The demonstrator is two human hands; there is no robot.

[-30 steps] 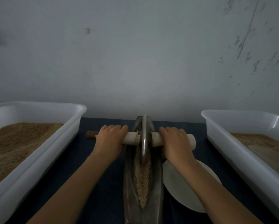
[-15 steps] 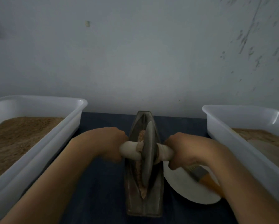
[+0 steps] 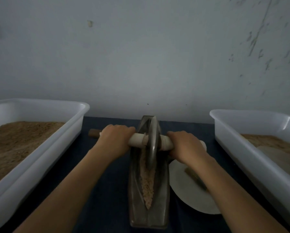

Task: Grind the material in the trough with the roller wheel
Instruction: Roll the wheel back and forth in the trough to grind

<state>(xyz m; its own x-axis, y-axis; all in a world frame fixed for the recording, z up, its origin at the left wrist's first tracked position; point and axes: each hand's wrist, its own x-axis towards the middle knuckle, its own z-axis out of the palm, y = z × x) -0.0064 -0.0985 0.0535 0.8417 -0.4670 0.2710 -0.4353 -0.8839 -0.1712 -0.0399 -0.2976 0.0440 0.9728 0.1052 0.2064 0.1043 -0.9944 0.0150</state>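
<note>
head view, near edge: the metal trough point(image 3: 148, 214) ends here, a narrow boat shape with dull grey walls, on a dark blue cloth point(image 3: 107, 190).
material: a coarse tan strip of material point(image 3: 147, 184) lies in the groove, tapering to a point at the near end; it looks crumbly and only partly ground.
plate: a pale round plate point(image 3: 188, 195) sits just right of the trough, with a brush handle point(image 3: 195, 178) lying on it, partly hidden by the right forearm.
roller wheel: the thin metal roller wheel point(image 3: 152, 142) stands upright in the far half of the groove, on a pale wooden axle.
left hand: the left hand point(image 3: 114, 137) wraps its fingers round the axle left of the wheel.
right hand: the right hand point(image 3: 186, 145) curls round the axle on the right.
change: half a second ago the wheel sat nearer mid-trough; now it has rolled away again, so i judge the back-and-forth grinding stroke is under way.
far sides: a left tub point(image 3: 40, 148) and a right tub point(image 3: 252, 148), white plastic, hold brown powder.
far: a bare grey wall point(image 3: 141, 56).
</note>
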